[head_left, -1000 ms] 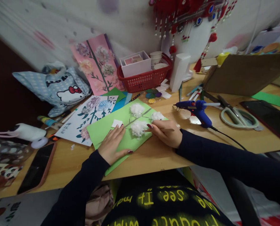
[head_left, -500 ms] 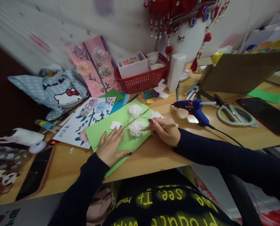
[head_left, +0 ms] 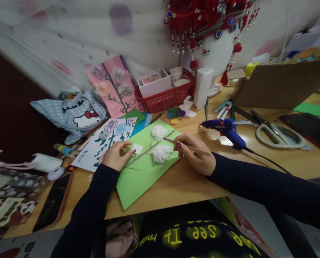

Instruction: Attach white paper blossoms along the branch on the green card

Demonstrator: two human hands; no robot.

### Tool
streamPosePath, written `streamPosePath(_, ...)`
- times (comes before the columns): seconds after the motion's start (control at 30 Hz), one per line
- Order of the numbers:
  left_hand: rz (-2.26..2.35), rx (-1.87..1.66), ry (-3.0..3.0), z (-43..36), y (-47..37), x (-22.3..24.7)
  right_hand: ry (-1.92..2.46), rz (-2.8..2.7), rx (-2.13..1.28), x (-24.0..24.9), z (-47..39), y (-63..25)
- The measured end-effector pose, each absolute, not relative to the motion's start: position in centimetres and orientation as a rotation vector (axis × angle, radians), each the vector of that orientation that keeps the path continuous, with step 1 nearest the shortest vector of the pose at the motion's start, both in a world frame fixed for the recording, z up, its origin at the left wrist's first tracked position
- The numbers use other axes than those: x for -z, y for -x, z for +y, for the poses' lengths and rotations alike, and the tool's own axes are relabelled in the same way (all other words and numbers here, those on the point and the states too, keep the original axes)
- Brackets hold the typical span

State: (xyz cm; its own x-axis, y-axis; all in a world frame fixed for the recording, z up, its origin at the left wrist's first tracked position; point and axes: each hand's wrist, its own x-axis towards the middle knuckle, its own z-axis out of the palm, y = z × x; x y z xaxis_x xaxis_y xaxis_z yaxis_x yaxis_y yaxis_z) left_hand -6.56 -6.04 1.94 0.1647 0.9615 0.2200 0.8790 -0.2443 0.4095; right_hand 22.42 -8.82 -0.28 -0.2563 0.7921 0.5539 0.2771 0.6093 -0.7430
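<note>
A light green card (head_left: 138, 182) lies askew at the table's front edge, with a grey-brown branch (head_left: 142, 154) on it. Two fluffy white flowers, an upper one (head_left: 158, 132) and a lower one (head_left: 162, 153), sit along the branch. My left hand (head_left: 117, 154) pinches the left edge of a small white paper square (head_left: 137, 148) over the card. In my right hand (head_left: 196, 152) is a slim brown tool (head_left: 201, 151) with a thin dark tip and a broad flat end; its exact kind is unclear. The tip is at the upper flower's right lower edge.
Right of the card are a blue glue gun (head_left: 227, 130) with its cord, scissors (head_left: 279, 134) and a phone (head_left: 310, 129). Behind stand a red basket (head_left: 165, 102) and a pink flower picture (head_left: 114, 86). At left lie a white flower picture (head_left: 91, 150) and another phone (head_left: 53, 200).
My left hand has gone from lying flat on the card to pinching the white square's edge. The tool's tip has shifted from the lower flower to the upper one; the view has tilted up.
</note>
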Motion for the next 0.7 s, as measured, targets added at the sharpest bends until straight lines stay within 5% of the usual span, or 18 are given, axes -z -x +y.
streamPosePath(0.43,1.664,-0.679,-2.051,-4.2,6.2,0.0,0.540,-2.526,0.224,0.3,-9.3,-24.5)
streamPosePath(0.7,1.592,-1.029,-1.975,-4.3,6.6,-0.6,0.699,-2.595,0.355,0.8,-9.2,-23.5)
